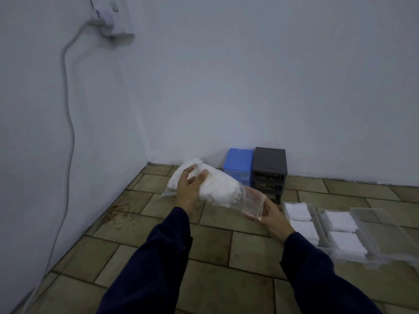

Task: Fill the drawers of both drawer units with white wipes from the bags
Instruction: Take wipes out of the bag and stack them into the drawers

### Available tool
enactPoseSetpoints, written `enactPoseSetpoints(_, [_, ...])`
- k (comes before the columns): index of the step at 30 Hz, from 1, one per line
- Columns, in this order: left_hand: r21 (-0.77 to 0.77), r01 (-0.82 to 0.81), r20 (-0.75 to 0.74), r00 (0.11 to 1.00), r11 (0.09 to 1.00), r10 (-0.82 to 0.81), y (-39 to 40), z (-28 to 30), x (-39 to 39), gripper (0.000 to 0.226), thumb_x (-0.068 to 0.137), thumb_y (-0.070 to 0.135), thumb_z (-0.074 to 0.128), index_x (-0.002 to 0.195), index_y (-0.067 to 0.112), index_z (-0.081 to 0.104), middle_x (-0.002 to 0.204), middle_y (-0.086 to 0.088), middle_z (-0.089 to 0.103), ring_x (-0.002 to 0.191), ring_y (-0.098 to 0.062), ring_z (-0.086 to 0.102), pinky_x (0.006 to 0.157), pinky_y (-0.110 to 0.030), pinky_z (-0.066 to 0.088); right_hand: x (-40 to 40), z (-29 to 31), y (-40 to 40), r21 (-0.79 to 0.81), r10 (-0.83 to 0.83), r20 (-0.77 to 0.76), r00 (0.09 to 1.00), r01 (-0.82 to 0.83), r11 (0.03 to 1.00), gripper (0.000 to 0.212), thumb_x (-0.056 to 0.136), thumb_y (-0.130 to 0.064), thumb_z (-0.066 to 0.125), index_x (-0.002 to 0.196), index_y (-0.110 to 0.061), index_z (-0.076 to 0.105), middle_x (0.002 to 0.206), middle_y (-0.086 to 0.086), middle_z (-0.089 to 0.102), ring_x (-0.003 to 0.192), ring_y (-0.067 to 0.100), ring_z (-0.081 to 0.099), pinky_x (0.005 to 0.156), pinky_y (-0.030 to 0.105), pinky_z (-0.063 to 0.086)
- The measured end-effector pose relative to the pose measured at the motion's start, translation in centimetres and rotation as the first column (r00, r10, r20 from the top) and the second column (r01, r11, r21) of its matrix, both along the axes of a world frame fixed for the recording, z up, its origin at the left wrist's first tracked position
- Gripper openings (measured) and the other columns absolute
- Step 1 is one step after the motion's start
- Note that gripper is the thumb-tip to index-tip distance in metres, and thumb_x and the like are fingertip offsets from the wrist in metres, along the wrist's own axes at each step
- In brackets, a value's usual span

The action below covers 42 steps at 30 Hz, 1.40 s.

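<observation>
Both hands grip clear bag of wipes: left hand top, right hand mouth.

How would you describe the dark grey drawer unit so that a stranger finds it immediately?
Look at the foot of the back wall, right of the room's corner, where two small box-shaped units stand side by side on the tiled floor. The dark grey drawer unit is the right one; its neighbour, the blue drawer unit, is slightly smaller.

clear bag of white wipes held tilted, blue drawer unit, grey unit
</observation>
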<state>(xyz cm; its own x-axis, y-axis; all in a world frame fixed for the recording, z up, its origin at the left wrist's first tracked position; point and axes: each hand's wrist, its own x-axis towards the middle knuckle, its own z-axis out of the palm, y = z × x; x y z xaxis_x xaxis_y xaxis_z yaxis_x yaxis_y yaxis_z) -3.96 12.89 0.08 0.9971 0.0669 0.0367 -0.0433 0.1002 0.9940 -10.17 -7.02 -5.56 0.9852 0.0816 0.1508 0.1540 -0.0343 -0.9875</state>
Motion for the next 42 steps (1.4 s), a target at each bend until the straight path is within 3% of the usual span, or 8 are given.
enactPoseSetpoints(3, [0.083,-0.001,0.099,0.995,0.997,-0.007,-0.4,0.2,-0.1,0.017,0.093,0.022,0.057,0.081,0.010,0.058,0.076,0.002,0.055,0.073,-0.009,0.051,0.060,-0.015,0.039,0.1,-0.3,0.1,0.000,0.019,-0.023,1.000,-0.019,1.000,0.058,0.071,-0.004,0.075,0.114,-0.031,0.048,0.128,0.001,0.051,0.109,0.000,0.051,0.077,0.008,0.048])
enactPoseSetpoints(6, [0.134,-0.086,0.159,0.985,0.987,0.064,-0.6,0.1,0.0,0.045,0.091,0.021,0.060,0.055,0.016,0.033,0.054,0.005,0.031,0.051,-0.005,0.029,0.047,-0.012,0.028,0.1,-0.6,-0.1,0.023,0.028,-0.062,0.998,-0.027,0.999,0.075,0.051,-0.040,0.085,0.118,-0.034,0.050,0.130,-0.004,0.053,0.116,0.007,0.053,0.087,0.020,0.050])
enactPoseSetpoints(12, [0.237,0.085,0.107,0.988,0.968,-0.113,-0.8,0.2,0.0,0.016,0.100,0.015,0.041,0.093,0.007,0.054,0.087,-0.003,0.052,0.082,-0.012,0.048,0.068,-0.014,0.041,0.3,-0.9,-0.8,0.097,-0.029,-0.043,0.999,0.033,0.995,0.085,0.053,-0.041,0.077,0.130,-0.023,0.048,0.132,-0.001,0.054,0.120,0.015,0.053,0.095,0.030,0.049])
enactPoseSetpoints(19, [-0.042,0.349,0.001,0.937,0.936,-0.349,-0.8,0.2,-0.5,0.038,0.092,0.017,0.056,0.129,0.009,0.050,0.122,-0.003,0.061,0.112,-0.017,0.057,0.093,-0.030,0.049,0.2,-0.5,-1.2,0.207,-0.079,-0.115,0.990,0.102,0.973,0.075,0.059,-0.033,0.084,0.125,-0.017,0.051,0.127,0.011,0.057,0.105,0.017,0.060,0.073,0.020,0.055])
enactPoseSetpoints(25, [0.082,0.114,0.153,0.980,0.990,-0.126,-1.2,0.2,-0.2,0.021,0.081,0.017,0.072,0.070,0.011,0.054,0.072,-0.002,0.061,0.070,-0.014,0.057,0.066,-0.022,0.047,-0.1,0.3,-0.7,0.258,-0.034,-0.149,0.988,0.072,0.963,0.098,0.037,-0.053,0.088,0.121,-0.013,0.055,0.106,0.000,0.065,0.090,0.011,0.066,0.065,0.019,0.054])
enactPoseSetpoints(28, [-0.008,0.085,0.080,0.993,0.996,-0.084,-1.5,0.4,-0.5,0.024,0.076,0.015,0.076,0.069,0.013,0.053,0.072,-0.002,0.063,0.068,-0.013,0.060,0.064,-0.025,0.052,0.2,0.6,-0.6,0.213,0.009,-0.157,0.988,0.025,0.977,0.097,0.029,-0.058,0.088,0.111,-0.016,0.058,0.097,-0.001,0.066,0.077,0.004,0.068,0.058,0.017,0.052])
enactPoseSetpoints(34, [0.099,0.047,0.172,0.983,0.994,-0.064,-1.2,0.0,-0.4,0.008,0.085,0.009,0.066,0.087,0.006,0.059,0.094,-0.012,0.063,0.090,-0.024,0.058,0.079,-0.037,0.049,-0.1,0.3,-1.2,0.281,0.031,-0.179,0.983,0.021,0.959,0.063,0.068,-0.030,0.073,0.123,-0.005,0.055,0.095,0.000,0.070,0.078,0.008,0.069,0.060,0.019,0.054])
enactPoseSetpoints(42, [0.115,0.005,0.117,0.993,0.993,-0.018,-2.8,0.0,-0.6,0.020,0.093,0.004,0.052,0.078,0.013,0.063,0.084,-0.003,0.064,0.084,-0.018,0.058,0.066,-0.019,0.049,0.5,0.1,-0.6,-0.002,-0.029,-0.028,0.999,0.029,1.000,0.049,0.080,-0.020,0.068,0.124,-0.005,0.051,0.116,0.010,0.060,0.105,0.026,0.059,0.079,0.024,0.053])
